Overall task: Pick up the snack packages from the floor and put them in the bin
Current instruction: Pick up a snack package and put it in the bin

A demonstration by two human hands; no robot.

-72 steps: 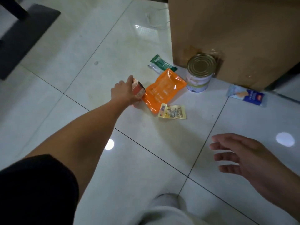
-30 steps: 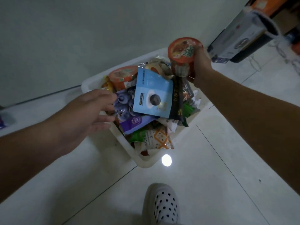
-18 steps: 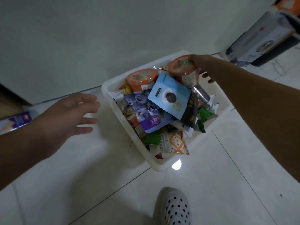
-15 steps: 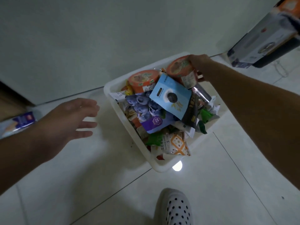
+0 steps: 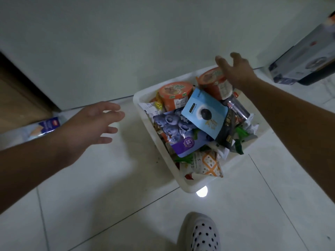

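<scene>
I take the white bin [image 5: 189, 187] as my landmark. The right hand [image 5: 235, 71] hovers over the bin's far corner with its fingers spread and nothing in its grasp. It is directly above a red cup [image 5: 212, 82] that rests tilted on the heap just inside the rim, and I cannot tell whether the palm brushes it. I judge this the drop-off. The left hand [image 5: 90, 124] floats open beside the bin's left wall, clear of it and gripping nothing, probably for balance. The bin is piled past its rim, with an orange cup [image 5: 175, 93] at the back and a light blue pouch [image 5: 204, 113] and blueberry pouch [image 5: 174, 129] on top. Well left of the bin, by a cardboard box [image 5: 16, 105], a blue snack packet [image 5: 45, 127] lies on the floor — I'd fetch that next and set it down flat, since the heap looks ready to slide.
</scene>
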